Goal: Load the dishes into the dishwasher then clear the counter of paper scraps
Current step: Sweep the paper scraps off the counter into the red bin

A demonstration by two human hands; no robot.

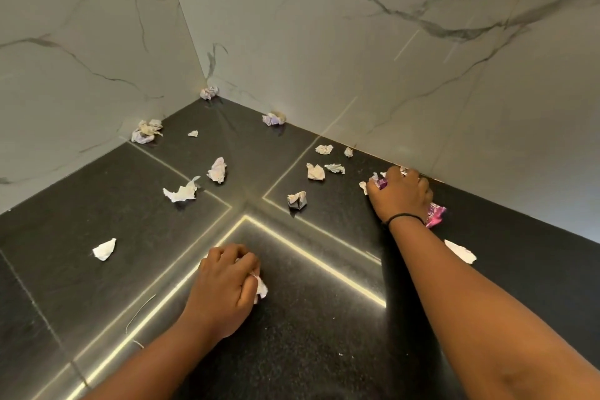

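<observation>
Crumpled paper scraps lie scattered over the black counter (308, 334). My left hand (224, 286) rests on the counter near the middle, closed on a white paper scrap (261, 287) that sticks out by the thumb. My right hand (401, 196) is at the right by the wall, closed on paper scraps, with a purple wrapper (435, 216) poking out beside the wrist and bits at the fingers. Loose scraps lie between the hands: a dark-and-white one (297, 200), a flat one (315, 171), a torn white one (181, 192). No dishes or dishwasher are in view.
The counter meets white marble walls (324, 42) in a corner ahead. More scraps sit along the walls at the corner (209, 92), the left wall (146, 131) and the right wall (274, 118). A white scrap (104, 249) lies far left, another (461, 252) right of my right forearm.
</observation>
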